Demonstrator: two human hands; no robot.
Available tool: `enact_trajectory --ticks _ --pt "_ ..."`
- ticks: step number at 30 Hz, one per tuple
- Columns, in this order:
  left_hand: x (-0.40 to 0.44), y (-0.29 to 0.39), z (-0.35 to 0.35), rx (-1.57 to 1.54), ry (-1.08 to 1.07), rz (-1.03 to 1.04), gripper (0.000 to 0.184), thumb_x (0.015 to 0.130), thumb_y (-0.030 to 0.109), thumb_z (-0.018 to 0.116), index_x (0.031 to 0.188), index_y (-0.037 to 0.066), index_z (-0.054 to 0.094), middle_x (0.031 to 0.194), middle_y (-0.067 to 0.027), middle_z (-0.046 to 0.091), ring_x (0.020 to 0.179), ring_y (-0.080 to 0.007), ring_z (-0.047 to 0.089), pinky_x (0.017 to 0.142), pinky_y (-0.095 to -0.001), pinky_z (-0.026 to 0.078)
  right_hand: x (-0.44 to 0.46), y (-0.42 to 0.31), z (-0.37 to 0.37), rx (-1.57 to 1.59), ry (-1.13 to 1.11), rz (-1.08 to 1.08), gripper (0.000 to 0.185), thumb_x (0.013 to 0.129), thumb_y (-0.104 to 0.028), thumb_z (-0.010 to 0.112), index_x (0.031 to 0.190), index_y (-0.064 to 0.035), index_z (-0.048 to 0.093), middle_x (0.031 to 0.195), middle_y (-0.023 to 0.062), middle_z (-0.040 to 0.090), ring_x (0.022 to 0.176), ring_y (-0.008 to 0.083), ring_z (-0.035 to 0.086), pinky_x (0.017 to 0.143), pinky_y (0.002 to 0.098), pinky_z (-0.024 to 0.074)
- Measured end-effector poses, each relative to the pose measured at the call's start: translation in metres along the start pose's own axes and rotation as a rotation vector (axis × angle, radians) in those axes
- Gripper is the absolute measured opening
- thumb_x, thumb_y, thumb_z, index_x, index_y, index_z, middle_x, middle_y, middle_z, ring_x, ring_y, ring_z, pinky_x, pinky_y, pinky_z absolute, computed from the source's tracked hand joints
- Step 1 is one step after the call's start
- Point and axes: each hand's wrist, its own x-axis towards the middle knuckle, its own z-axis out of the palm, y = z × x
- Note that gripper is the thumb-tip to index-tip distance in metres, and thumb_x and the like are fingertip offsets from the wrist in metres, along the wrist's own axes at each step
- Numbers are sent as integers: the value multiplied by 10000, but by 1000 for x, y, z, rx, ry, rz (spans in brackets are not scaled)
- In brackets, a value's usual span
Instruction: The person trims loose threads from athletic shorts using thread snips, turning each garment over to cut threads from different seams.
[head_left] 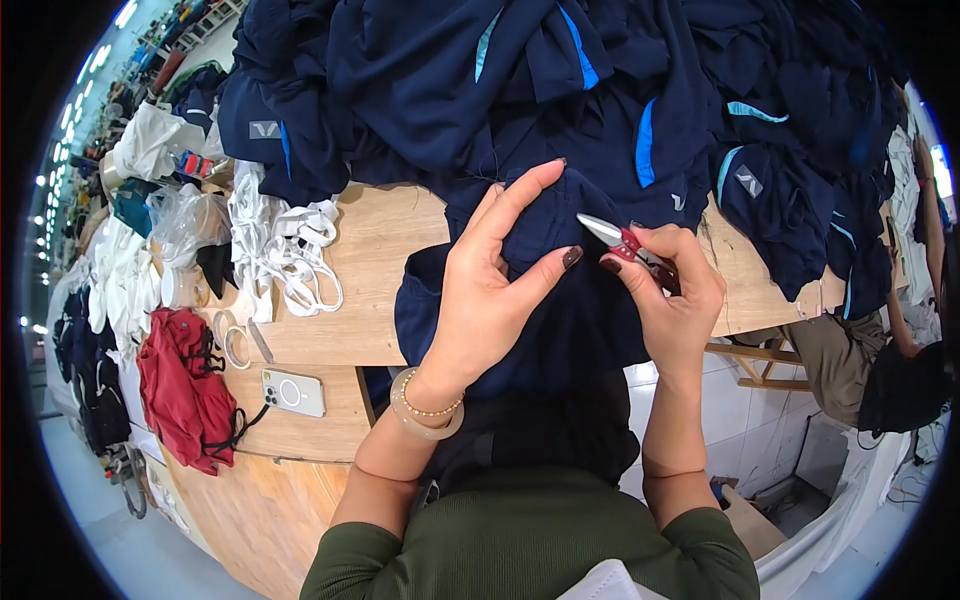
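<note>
My right hand (pixel 672 285) is closed around a pair of thread snips (pixel 622 240) with red handles, their silver blades pointing up and left. Below the blades lies a navy garment (pixel 560 215), spread over the table edge and down toward my lap. On its left side rests my left hand (pixel 505 265), thumb and index finger wide apart; the other fingers are partly hidden behind the index finger. Loose dark threads show on the fabric just above the left hand. A bracelet and a bangle (pixel 430 410) circle the left wrist.
Navy garments with blue trim (pixel 420 70) are heaped across the back of the wooden table (pixel 370 270). To the left are white straps (pixel 300 255), a phone (pixel 293 392), tape rolls (pixel 236 347) and a red garment (pixel 185 385). Another person (pixel 840 365) sits at the right.
</note>
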Motion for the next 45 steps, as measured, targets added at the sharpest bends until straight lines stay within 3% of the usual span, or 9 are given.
enact_trajectory --ticks 1,5,10,13,14,23,41,43,45 --pt "0 1 0 -19 -18 -22 577 778 -101 640 1318 -45 445 1329 -94 461 1150 -109 482 895 -191 436 0 -1 0 17 6 9 208 702 -16 776 825 23 613 722 43 630 606 70 558 537 197 445" --pt "1 0 -1 -22 -16 -38 577 772 -113 631 1314 -45 448 1328 -95 462 1150 -122 487 912 -217 436 -1 2 -5 -27 -57 27 200 753 -16 734 891 14 592 774 60 606 648 77 559 582 188 447" --pt "15 -21 -2 242 -5 140 543 750 -79 604 1270 29 492 1189 -71 531 1084 -160 515 951 -270 403 23 -42 -25 1259 -110 76 493 851 -536 568 1012 -86 446 996 158 474 779 272 534 718 445 469" --pt "9 -51 -5 71 39 -33 551 761 -103 561 1286 41 477 1034 -45 542 825 -93 533 803 -224 435 -3 -100 -12 1807 143 -206 365 938 -471 470 1011 -129 364 955 121 508 603 335 605 784 511 383" --pt "12 -47 -11 112 -21 -10 542 772 -105 551 1290 35 471 1025 -45 544 799 -88 532 792 -217 432 7 -90 -39 1782 -225 -227 314 968 -425 430 1002 -131 325 951 114 520 606 346 628 777 488 356" --pt "12 -57 -7 268 -24 8 404 765 -130 542 1140 16 572 973 -44 549 786 -102 522 779 -221 427 10 -114 -55 1736 -118 -352 254 990 -305 443 1096 -77 410 944 89 548 609 149 597 730 287 376" --pt "-2 -42 5 225 -23 -2 213 795 -101 531 987 -34 594 894 -55 564 808 -123 542 765 -221 428 9 -99 -47 1591 -84 -647 299 992 -402 346 1041 -108 324 967 134 521 607 216 603 767 363 346" --pt "-9 -25 7 110 -160 -33 158 786 -80 527 920 -35 599 879 -65 572 806 -125 547 741 -221 429 -4 -92 -34 1765 77 -658 420 908 -444 548 997 -75 366 1096 286 483 1024 323 547 902 468 431" --pt "-18 5 15 14 -362 -59 118 741 -40 560 839 -22 622 840 -80 600 789 -160 579 709 -250 453 9 -75 -30 1633 -12 -876 414 931 -464 495 984 -78 355 1059 301 482 884 300 599 793 446 471"
